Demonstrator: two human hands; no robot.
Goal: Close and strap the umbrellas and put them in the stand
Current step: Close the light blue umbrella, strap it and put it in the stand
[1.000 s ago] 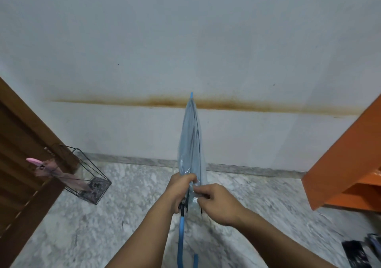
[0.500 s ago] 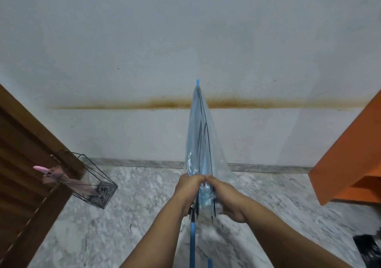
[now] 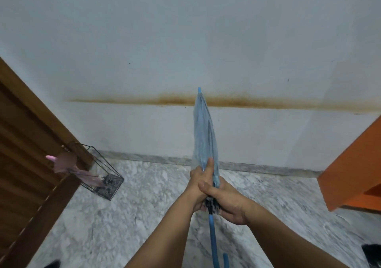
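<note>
Broadly, a pale wall (image 3: 185,30) is seen filling the upper view, crossed by a brown stain (image 3: 257,102) approx. at the umbrella tip's height; below it a marbled floor (image 3: 144,216) is met at a grey skirting; a wooden door (image 3: 24,154) is seen at the left edge, and an orange cabinet (image 3: 354,174) at the right. A closed blue umbrella (image 3: 204,135) is held upright at centre, tip up in front of the stain; its clear-blue canopy is gathered round the shaft, and its blue handle runs down to a hook at the bottom edge. A wire stand (image 3: 101,177) is set on the floor by the door, well apart from the blue umbrella; a pink umbrella (image 3: 68,164) is lodged in it, tilted, handle to the left. Both hands are pressed together round the canopy's lower end: the left hand (image 3: 199,182) is wrapped on the canopy w/ the thumb laid up along it; the right hand (image 3: 228,201) is clasped over the bunched fabric just below, thumb across the left hand. Whether the strap is fastened cannot be told.
</note>
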